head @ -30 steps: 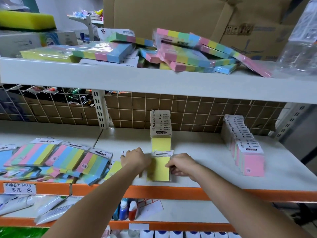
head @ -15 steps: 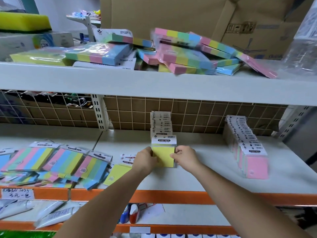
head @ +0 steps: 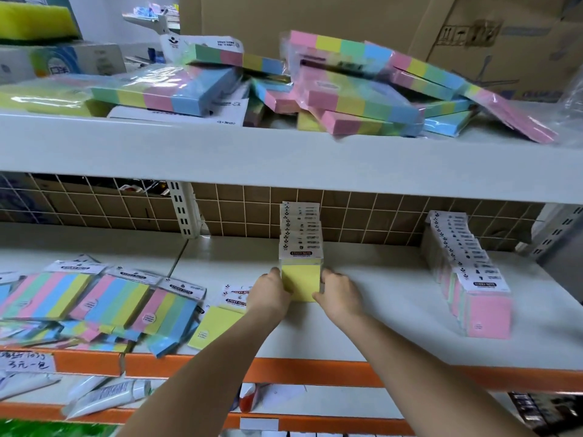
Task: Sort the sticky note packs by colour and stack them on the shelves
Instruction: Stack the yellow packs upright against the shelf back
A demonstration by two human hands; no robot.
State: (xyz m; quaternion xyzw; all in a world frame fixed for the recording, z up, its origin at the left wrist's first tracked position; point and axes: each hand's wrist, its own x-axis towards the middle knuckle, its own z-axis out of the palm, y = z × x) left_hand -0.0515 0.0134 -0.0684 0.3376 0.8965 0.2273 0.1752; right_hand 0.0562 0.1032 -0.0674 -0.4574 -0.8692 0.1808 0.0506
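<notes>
At the centre of the frame, on the white middle shelf [head: 394, 298], both hands clasp the front pack of a row of upright yellow sticky note packs [head: 301, 283] with white printed header cards, which runs back toward the brown grid panel [head: 362, 212] behind. The left hand [head: 269, 293] presses against the pack's left side with its fingers curled round that edge, and the right hand [head: 339, 293] does the same on the right side, so the yellow pad is held between them, standing on the shelf.

Toward the right of the frame, well apart from the yellow row, stands a second row of pink sticky note packs [head: 484, 313], also upright with their white headers showing. Just left of the left forearm, a single flat yellow sticky note pack [head: 214, 328] lies on the shelf with two loose white header cards [head: 236, 296] near it. At the lower left, a loose spread of striped multicolour sticky note packs [head: 104, 302] lies overlapping near the shelf's orange front rail [head: 315, 372].

Across the upper part of the frame, the white top shelf [head: 284, 159] carries an untidy heap of thicker plastic-wrapped multicolour note blocks [head: 356, 99], with a large brown cardboard box [head: 441, 23] behind. At the bottom left, white tubes [head: 107, 397] lie on the lowest shelf.
</notes>
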